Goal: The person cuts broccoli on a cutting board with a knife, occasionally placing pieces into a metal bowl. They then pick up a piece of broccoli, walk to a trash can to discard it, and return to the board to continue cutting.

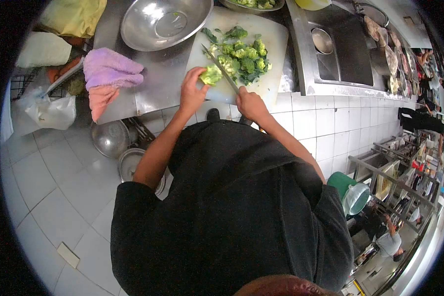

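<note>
At your far left, a lilac terry towel (pixel 111 66) lies over the edge of the grey steel counter (pixel 158 74), and beyond it stands a wide, round bowl of shiny metal (pixel 145 29). Your left hand (pixel 191 92) pinches a pale-green broccoli piece (pixel 211 75) between thumb and fingers, at the left side of a white plastic cutting board (pixel 276 39). Just right of that piece slants a long knife with a grey metal blade (pixel 221 70), its tip pointing away from you. Farther right, a loose heap of light and dark green broccoli florets (pixel 249 60) lies on the board. Your right hand (pixel 251 104) is wrapped around the knife's handle near the board's close edge.

You appear to be partway through cutting broccoli into florets. The next move seems to call for presenting the piece's stem to the edge while your left fingertips stay clear of it.

As for what is hard to make out: at far left, you can't tell what the translucent white plastic bag (pixel 52 113) holds. Whether the blade touches the held piece is unclear, and your right fingers hide most of the handle. A metal dish of more broccoli (pixel 237 6) is cut off at the top, and the people at far right are small and warped.
</note>
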`<action>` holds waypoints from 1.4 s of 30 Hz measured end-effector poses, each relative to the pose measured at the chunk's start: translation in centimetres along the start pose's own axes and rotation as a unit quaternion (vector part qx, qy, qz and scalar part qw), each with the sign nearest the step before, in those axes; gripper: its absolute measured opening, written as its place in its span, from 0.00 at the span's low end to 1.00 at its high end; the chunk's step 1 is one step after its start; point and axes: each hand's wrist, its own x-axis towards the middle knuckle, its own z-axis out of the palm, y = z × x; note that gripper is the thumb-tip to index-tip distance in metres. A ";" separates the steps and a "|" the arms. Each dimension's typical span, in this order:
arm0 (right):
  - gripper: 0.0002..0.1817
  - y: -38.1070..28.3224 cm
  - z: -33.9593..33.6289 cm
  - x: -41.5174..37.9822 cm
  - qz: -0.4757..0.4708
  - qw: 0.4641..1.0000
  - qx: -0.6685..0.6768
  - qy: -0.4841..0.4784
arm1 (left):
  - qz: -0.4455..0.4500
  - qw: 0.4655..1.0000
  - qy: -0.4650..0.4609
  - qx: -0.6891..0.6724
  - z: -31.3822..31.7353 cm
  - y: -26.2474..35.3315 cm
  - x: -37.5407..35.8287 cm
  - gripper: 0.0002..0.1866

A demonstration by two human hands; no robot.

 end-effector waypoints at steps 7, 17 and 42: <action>0.14 -2.3 -4.1 -2.3 0.015 0.995 0.091 -0.033 | -0.226 0.877 0.121 -0.406 -3.0 -1.0 -1.6 0.30; 0.11 1.7 -12.6 -8.6 0.214 0.895 0.391 0.034 | -0.272 0.641 0.021 -0.717 -1.9 0.9 -1.7 0.29; 0.09 43.3 3.2 -52.8 0.535 0.279 0.586 0.540 | -0.497 0.523 -0.475 -0.504 54.6 31.4 -4.7 0.21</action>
